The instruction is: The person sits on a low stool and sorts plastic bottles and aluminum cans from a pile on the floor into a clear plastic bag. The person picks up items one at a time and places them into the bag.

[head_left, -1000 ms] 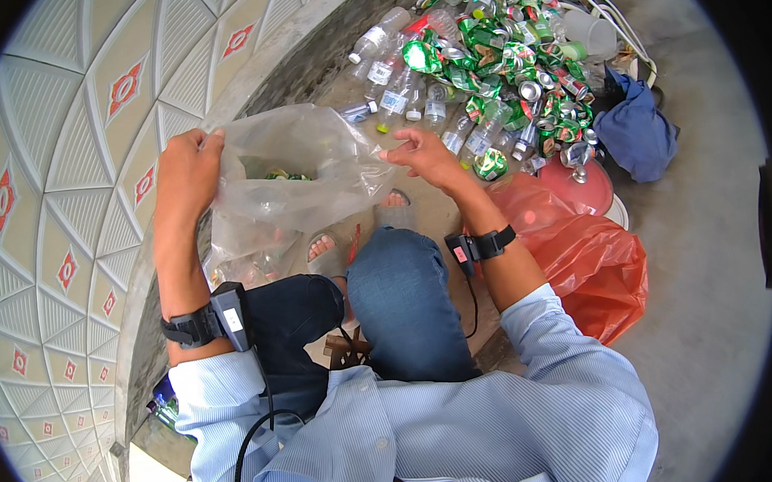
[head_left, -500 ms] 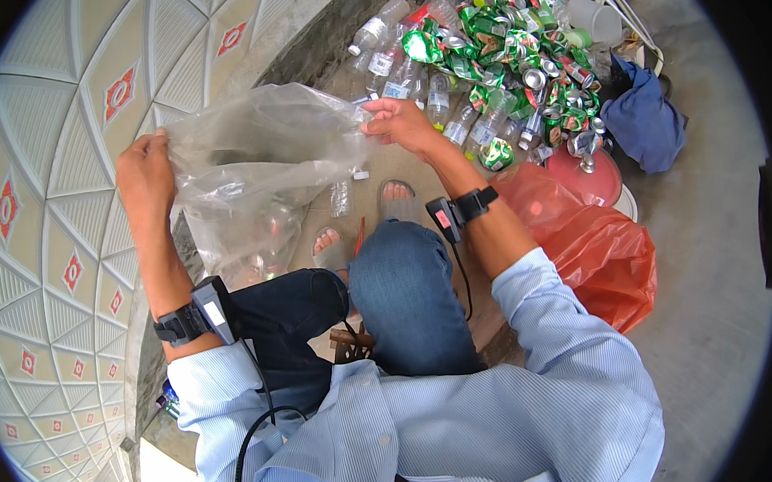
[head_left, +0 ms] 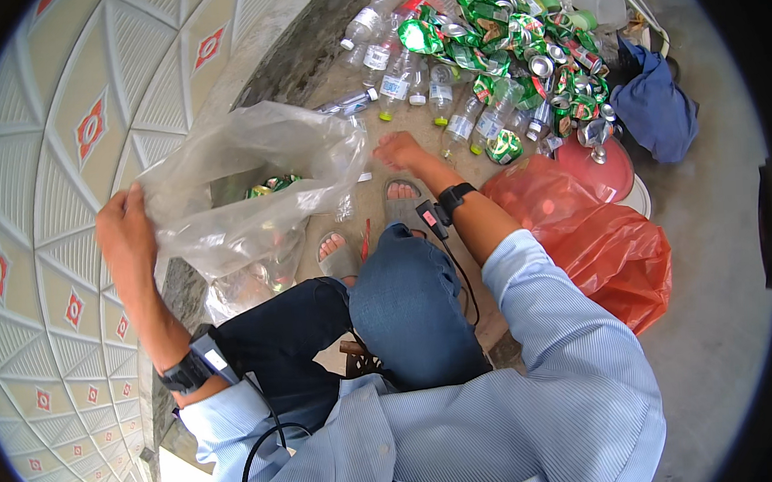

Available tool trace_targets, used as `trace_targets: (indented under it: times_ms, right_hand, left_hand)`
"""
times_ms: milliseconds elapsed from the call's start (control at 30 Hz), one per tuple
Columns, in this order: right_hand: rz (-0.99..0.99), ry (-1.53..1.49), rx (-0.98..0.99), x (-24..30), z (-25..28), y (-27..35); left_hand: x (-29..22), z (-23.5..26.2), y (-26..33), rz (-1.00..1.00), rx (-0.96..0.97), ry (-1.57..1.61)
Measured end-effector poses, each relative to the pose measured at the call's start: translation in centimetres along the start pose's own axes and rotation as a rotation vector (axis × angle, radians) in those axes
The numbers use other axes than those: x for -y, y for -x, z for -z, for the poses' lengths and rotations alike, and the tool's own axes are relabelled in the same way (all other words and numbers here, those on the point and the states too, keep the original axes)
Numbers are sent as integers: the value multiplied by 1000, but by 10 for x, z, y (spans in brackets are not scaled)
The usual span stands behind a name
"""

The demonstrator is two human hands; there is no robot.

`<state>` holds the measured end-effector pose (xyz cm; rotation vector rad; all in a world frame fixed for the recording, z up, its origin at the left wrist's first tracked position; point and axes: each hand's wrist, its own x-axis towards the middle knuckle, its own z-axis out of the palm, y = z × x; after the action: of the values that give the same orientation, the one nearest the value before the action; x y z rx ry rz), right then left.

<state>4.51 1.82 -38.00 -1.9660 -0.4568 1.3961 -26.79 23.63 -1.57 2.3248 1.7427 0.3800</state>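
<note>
A large clear plastic bag (head_left: pixel 322 211) hangs in front of me with its mouth spread wide. My left hand (head_left: pixel 129 230) is closed on the left side of its rim. My right hand (head_left: pixel 401 152) is just beyond the bag's right edge, apart from it, with its fingers stretched out and nothing visible in them. Through the bag's mouth, some crushed green cans (head_left: pixel 272 186) show. The lower part of the bag rests near my left foot, and its contents there are blurred by the plastic.
A heap of crushed cans (head_left: pixel 528 33) lies ahead to the right, with several plastic bottles (head_left: pixel 394 88) along its left side. An orange-red plastic bag (head_left: pixel 617 267), a red round lid (head_left: pixel 598 175) and a blue cloth (head_left: pixel 656 105) are on the right. A patterned wall (head_left: pixel 72 163) curves along the left.
My right hand has let go of the clear bag's right edge. My left hand has moved a little left and down, and the bag's mouth gapes wider, showing the green cans.
</note>
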Motion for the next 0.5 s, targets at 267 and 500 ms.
trace_targets:
  times_ms: [267,500]
  right_hand:
    - [-19,187,-259,-35,-56,-39]
    - [-8,287,-155,-38,-62,-62]
  left_hand:
    - [4,0,6,-8,76,89]
    - [-25,-9,11,6,187,182]
